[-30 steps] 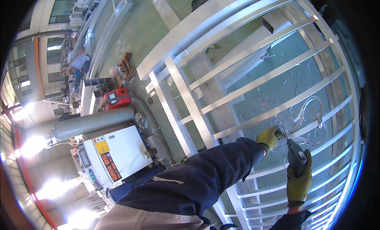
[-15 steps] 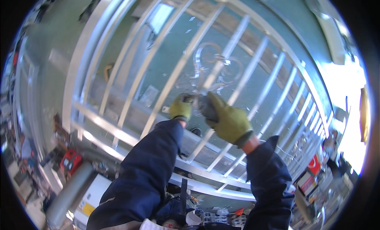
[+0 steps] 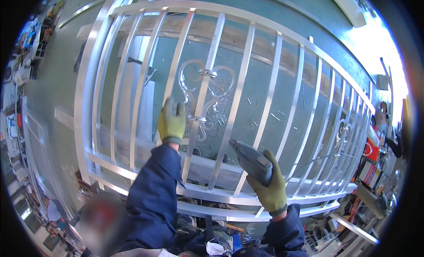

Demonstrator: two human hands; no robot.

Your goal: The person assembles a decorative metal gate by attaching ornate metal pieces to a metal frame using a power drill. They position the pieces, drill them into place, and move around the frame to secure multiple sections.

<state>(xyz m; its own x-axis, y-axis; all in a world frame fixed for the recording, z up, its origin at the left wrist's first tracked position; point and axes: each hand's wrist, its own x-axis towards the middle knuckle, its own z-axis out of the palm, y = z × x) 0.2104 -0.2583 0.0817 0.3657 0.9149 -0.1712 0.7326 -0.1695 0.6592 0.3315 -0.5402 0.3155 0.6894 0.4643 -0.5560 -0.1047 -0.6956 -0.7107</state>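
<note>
Olive-gloved, the right hand (image 3: 270,190) gripped a grey, tapered handheld tool (image 3: 253,163) lower right of the curled silver metal scroll (image 3: 213,101); the left hand (image 3: 172,124), grip unclear, was lower left. The scroll already straddled a straight silver bar (image 3: 215,40); what remained couldn't be told.

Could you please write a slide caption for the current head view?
Gloved right hand holds a grey handheld tool over a metal railing; left hand beside its scrollwork.

The railing (image 3: 243,73) spans mid-frame; a scroll ornament (image 3: 214,99) sits on it near centre, a handheld power tool (image 3: 254,162) below and right.
</note>
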